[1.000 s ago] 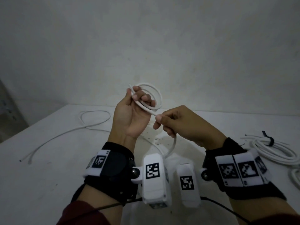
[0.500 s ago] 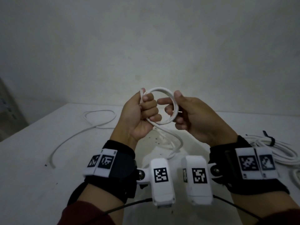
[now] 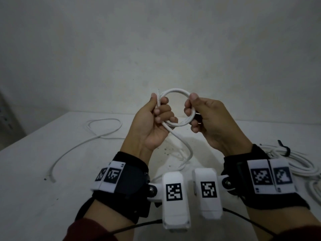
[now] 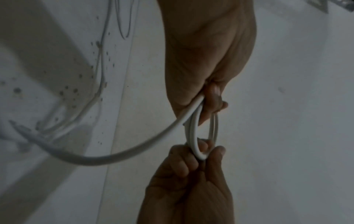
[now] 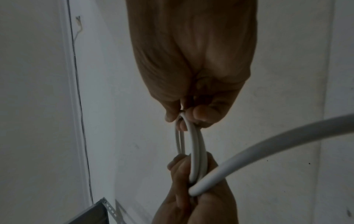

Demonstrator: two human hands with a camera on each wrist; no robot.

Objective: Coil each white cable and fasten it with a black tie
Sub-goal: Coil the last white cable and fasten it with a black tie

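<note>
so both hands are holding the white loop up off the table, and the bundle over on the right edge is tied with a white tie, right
Not quite: the tie on the coiled bundle at the table's right edge is black, not white, as the head view shows. The rest holds: the left hand and right hand both grip the white loop above the table.
</note>
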